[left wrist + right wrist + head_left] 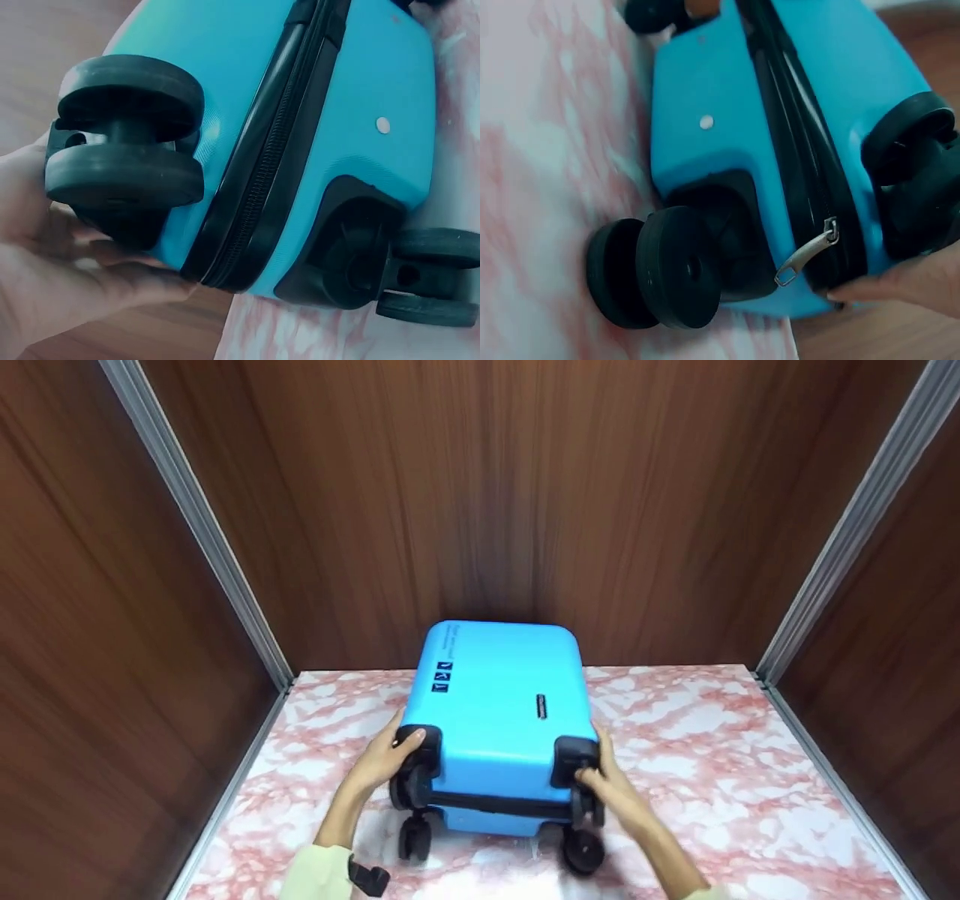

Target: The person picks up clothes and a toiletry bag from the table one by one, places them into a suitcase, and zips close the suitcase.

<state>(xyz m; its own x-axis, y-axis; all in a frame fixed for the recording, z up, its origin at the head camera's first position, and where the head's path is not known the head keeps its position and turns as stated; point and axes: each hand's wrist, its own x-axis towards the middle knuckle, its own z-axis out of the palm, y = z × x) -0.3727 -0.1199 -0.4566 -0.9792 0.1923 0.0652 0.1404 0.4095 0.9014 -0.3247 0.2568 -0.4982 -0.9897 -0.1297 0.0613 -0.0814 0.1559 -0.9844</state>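
Bright blue is the suitcase (pixel 499 690), which is between the two hands, its broad face upward and its wheeled end toward the person. The left hand (pixel 382 754) is partly closed and grips the near corner at its side; the thumb is on the black corner guard (pixel 430 746), and the other fingers go along the side wall. The right hand (pixel 611 780) is also partly closed and holds the opposite near corner. In the right wrist view, one of its fingers reaches the black trim (pixel 810 142), just beside the metal zip puller (pixel 806 256). Below the left hand there is a lower wheel (pixel 415 838), and another one (pixel 583 851) is below the right hand. Three dark symbols (pixel 442 676) are ahead of the left hand, and a small nameplate (pixel 541 706) is ahead of the right. Under both hands extends the pink and white marbled surface (pixel 690 750); whether the suitcase's underside touches it, I cannot tell.
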